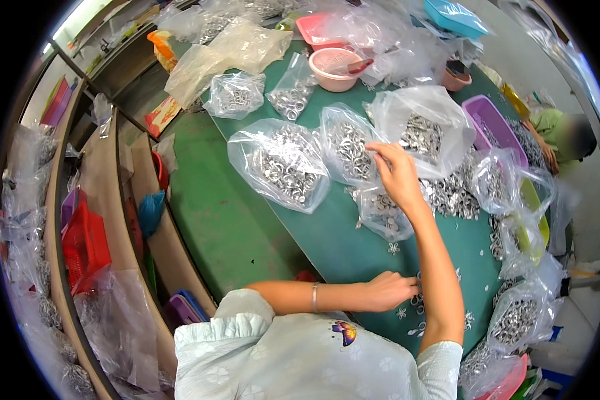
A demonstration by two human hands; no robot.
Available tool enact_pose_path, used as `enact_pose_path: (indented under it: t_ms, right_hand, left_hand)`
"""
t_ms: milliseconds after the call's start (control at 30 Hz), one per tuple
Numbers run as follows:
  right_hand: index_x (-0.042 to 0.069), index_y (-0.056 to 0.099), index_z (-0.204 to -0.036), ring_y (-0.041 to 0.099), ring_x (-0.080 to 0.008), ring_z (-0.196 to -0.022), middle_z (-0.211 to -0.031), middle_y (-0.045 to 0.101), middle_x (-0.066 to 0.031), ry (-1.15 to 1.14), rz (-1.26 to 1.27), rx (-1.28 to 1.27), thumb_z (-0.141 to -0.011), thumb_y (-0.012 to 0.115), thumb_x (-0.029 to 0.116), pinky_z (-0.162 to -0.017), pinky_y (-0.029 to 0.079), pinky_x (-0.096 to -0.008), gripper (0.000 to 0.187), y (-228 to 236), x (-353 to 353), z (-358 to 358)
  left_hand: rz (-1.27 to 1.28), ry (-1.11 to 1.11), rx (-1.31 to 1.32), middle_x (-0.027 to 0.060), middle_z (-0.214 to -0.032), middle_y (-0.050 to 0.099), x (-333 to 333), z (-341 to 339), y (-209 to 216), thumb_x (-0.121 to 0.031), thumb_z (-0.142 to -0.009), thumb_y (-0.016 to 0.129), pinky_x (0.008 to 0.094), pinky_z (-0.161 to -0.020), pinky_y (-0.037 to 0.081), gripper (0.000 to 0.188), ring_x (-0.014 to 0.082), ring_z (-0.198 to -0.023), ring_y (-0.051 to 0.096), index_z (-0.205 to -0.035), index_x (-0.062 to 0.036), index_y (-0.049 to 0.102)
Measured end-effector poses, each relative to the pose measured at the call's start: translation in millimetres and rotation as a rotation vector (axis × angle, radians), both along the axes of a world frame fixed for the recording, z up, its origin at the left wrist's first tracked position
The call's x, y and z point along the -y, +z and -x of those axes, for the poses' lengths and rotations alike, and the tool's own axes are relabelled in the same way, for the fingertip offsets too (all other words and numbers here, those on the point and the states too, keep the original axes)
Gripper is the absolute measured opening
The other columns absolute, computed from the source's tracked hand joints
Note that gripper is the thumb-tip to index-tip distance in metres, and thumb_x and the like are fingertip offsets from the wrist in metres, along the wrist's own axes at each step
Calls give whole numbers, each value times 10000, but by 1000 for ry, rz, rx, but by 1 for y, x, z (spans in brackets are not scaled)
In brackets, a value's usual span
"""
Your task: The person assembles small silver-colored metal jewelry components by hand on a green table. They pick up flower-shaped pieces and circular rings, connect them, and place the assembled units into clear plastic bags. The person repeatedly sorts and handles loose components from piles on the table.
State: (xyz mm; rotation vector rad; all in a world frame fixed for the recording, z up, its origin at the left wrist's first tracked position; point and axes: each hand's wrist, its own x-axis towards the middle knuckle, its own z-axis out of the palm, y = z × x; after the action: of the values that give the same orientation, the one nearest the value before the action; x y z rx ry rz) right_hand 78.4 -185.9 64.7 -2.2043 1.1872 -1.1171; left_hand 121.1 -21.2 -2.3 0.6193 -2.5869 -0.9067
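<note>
I log the loose parts as silvery metal, smooth and glossy, and the bags as thin clear plastic — creased, shiny, throwing hard highlights. Over my head feed the tabletop reads smooth and mostly matt; the pink basin, purple tray and red basket look like moulded plastic with some sheen, the shelving like dull wood. I note soft matt cloth in the shirt, shiny, seemingly metal finish on the bracelet, and low sheen with scuffing on the floor.

Basin behind bag on table
</note>
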Motion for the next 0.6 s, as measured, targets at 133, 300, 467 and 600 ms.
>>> enact_pose_path:
  t_ms: [133,300,467,600]
  right_hand:
    - [63,660,-917,555,-270,-860,-889,617,-84,-73,144,-339,-781,553,38,-760,433,-366,175,-18,40,-20]
    - [114,673,-916,535,-253,-881,-891,588,-56,-101,99,-529,-756,566,70,-763,396,-368,197,-19,52,-20]
    - [149,676,-876,526,-248,-865,-872,593,-40,-16,0,-585,-744,588,69,-767,345,-394,178,-6,47,-21]
    - [119,671,-886,534,-243,-841,-817,596,-61,-72,109,-625,-744,598,68,-744,332,-376,167,-6,52,-23]
  left_hand:
    - [-96,227,-74,56,-981,589,0,-46,0,-152,-842,549,388,-547,501,252,293,-615,599,-1092,-122,571]
    - [-160,524,-254,71,-821,606,6,-99,-10,-128,-841,562,360,-552,487,179,282,-629,596,-1010,-99,614]
    - [-183,635,-355,87,-785,613,6,-113,-23,-65,-824,570,332,-553,484,153,263,-630,595,-964,-71,630]
    - [-181,661,-418,93,-747,613,8,-110,-25,-46,-814,575,323,-544,484,158,255,-602,593,-961,-61,630]
